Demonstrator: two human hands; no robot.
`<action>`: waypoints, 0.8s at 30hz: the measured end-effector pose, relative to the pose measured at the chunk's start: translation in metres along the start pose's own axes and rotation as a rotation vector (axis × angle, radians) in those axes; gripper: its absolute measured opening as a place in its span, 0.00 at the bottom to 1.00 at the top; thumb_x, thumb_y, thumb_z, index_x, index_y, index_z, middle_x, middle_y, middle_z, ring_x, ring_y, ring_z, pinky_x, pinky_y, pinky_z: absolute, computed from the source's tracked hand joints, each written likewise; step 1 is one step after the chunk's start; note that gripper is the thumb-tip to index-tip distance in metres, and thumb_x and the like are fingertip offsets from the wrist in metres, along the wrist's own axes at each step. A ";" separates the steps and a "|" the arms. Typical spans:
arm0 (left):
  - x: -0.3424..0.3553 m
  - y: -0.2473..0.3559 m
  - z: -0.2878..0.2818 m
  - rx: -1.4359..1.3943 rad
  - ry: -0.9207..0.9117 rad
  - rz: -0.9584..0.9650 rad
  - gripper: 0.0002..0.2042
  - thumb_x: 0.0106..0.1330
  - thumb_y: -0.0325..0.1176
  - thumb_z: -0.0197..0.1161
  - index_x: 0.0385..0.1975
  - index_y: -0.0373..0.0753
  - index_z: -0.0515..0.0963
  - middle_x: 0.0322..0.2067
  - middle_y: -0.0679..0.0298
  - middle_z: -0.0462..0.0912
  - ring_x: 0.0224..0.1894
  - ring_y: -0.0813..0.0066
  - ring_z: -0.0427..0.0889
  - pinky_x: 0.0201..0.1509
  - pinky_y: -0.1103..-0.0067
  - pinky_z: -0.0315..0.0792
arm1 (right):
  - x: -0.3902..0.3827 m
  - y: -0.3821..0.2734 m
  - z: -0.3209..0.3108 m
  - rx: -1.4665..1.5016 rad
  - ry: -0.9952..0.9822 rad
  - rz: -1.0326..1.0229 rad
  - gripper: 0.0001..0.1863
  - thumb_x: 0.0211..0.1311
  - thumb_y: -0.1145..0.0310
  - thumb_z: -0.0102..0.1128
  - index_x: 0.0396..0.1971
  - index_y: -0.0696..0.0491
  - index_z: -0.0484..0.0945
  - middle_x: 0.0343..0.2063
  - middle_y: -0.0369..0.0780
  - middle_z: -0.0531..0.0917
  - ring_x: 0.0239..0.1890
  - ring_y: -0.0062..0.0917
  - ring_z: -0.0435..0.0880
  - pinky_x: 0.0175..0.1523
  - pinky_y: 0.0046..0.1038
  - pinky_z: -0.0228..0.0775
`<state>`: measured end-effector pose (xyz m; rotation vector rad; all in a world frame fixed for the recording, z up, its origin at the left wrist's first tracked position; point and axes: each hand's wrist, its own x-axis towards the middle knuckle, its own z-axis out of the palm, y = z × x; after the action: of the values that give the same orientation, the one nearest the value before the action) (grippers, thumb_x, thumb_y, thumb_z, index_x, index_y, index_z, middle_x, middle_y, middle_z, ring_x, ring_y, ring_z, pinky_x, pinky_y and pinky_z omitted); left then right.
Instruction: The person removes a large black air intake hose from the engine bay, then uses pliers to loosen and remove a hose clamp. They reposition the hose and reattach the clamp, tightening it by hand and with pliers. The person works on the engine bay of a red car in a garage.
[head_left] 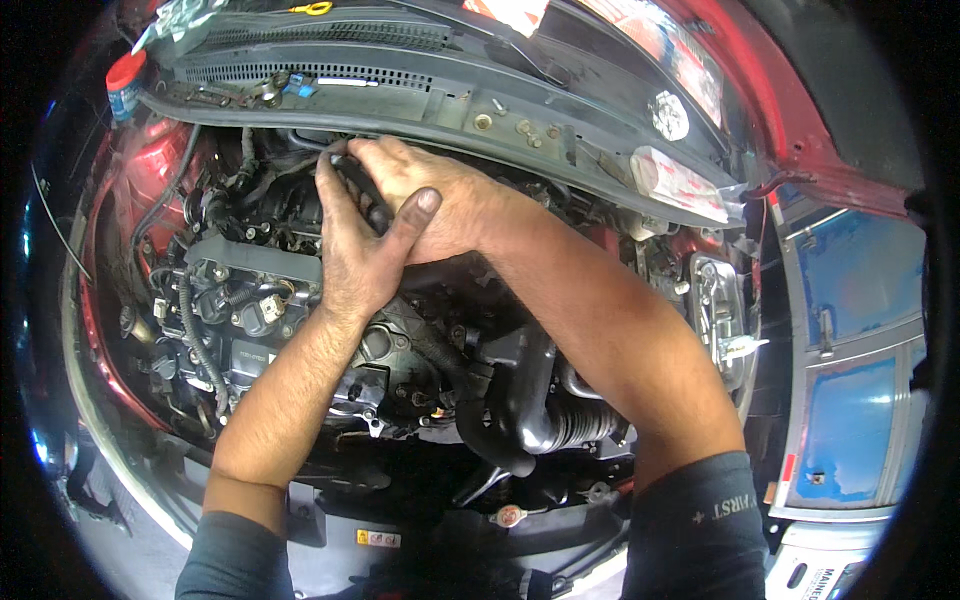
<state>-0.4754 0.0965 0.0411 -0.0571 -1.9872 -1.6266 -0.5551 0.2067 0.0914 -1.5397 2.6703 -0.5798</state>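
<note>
Both hands meet at the back of an exposed car engine [250,355], just below the cowl. My left hand [358,250] is turned with its thumb raised and its fingers reaching up around a black, rounded part [362,190]. That part shows between the two hands; its kind is unclear. My right hand [435,195] lies over the same spot from the right, its back to me and its fingers curled down out of sight. Whatever its fingertips grip is hidden. Dark smudges mark the fingers and the left thumb.
Small tools and bolts lie on the cowl panel [400,103]. A red-lidded container [125,85] stands at far left. At right are a metal tray [715,310] with tools and a paper-wrapped packet [680,185]. An air intake hose [580,425] runs below my right forearm.
</note>
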 end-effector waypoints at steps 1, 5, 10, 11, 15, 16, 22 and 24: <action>0.000 0.002 0.001 0.043 0.028 -0.056 0.41 0.64 0.48 0.69 0.69 0.31 0.56 0.61 0.45 0.70 0.61 0.58 0.71 0.66 0.66 0.67 | 0.002 0.000 0.000 0.022 0.028 -0.002 0.55 0.37 0.57 0.79 0.66 0.63 0.59 0.55 0.54 0.74 0.59 0.47 0.76 0.64 0.39 0.71; 0.003 -0.002 0.006 -0.121 0.150 -0.069 0.27 0.67 0.38 0.68 0.57 0.29 0.64 0.51 0.50 0.74 0.56 0.66 0.74 0.61 0.71 0.70 | -0.001 -0.003 -0.006 -0.035 -0.064 0.062 0.62 0.35 0.58 0.82 0.71 0.61 0.53 0.51 0.51 0.77 0.56 0.44 0.78 0.62 0.38 0.74; 0.007 -0.019 0.020 -0.273 0.334 0.039 0.13 0.68 0.28 0.59 0.49 0.34 0.70 0.44 0.62 0.77 0.46 0.75 0.76 0.55 0.78 0.72 | -0.057 -0.003 -0.029 -0.290 -0.065 0.111 0.52 0.51 0.60 0.76 0.71 0.61 0.54 0.56 0.51 0.75 0.60 0.42 0.76 0.66 0.37 0.70; 0.008 -0.021 0.022 -0.278 0.357 0.010 0.12 0.67 0.26 0.58 0.49 0.34 0.70 0.44 0.61 0.77 0.46 0.75 0.76 0.56 0.78 0.72 | -0.074 0.000 -0.034 -0.224 -0.053 0.156 0.49 0.52 0.61 0.76 0.69 0.61 0.57 0.57 0.51 0.75 0.61 0.42 0.75 0.67 0.37 0.69; 0.018 -0.022 0.025 -0.338 0.257 0.116 0.12 0.64 0.23 0.53 0.48 0.33 0.70 0.43 0.61 0.77 0.46 0.75 0.76 0.57 0.75 0.74 | -0.117 -0.002 -0.039 -0.172 -0.022 0.428 0.45 0.57 0.60 0.71 0.68 0.62 0.57 0.59 0.55 0.71 0.62 0.45 0.76 0.66 0.39 0.71; 0.021 -0.022 0.027 -0.339 0.242 0.125 0.13 0.64 0.22 0.53 0.48 0.33 0.70 0.43 0.61 0.77 0.46 0.75 0.76 0.56 0.75 0.74 | -0.122 -0.002 -0.039 -0.127 -0.059 0.512 0.45 0.58 0.60 0.70 0.69 0.62 0.56 0.60 0.56 0.70 0.61 0.47 0.76 0.66 0.40 0.72; 0.024 -0.017 0.037 -0.349 0.211 0.197 0.12 0.63 0.23 0.54 0.46 0.33 0.70 0.39 0.62 0.77 0.43 0.75 0.75 0.55 0.77 0.71 | -0.116 0.016 -0.042 -0.042 -0.200 0.675 0.46 0.62 0.53 0.60 0.75 0.52 0.48 0.64 0.63 0.64 0.63 0.52 0.73 0.68 0.42 0.69; 0.026 -0.016 0.038 -0.195 0.216 0.200 0.12 0.62 0.24 0.56 0.45 0.33 0.70 0.38 0.63 0.77 0.42 0.75 0.75 0.54 0.77 0.71 | -0.106 0.023 -0.041 -0.158 -0.282 0.593 0.48 0.62 0.53 0.61 0.76 0.53 0.45 0.65 0.64 0.63 0.66 0.52 0.71 0.70 0.42 0.66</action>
<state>-0.5183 0.1192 0.0350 -0.1433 -1.6051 -1.6170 -0.5266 0.3182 0.1034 -0.6980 2.7802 -0.1148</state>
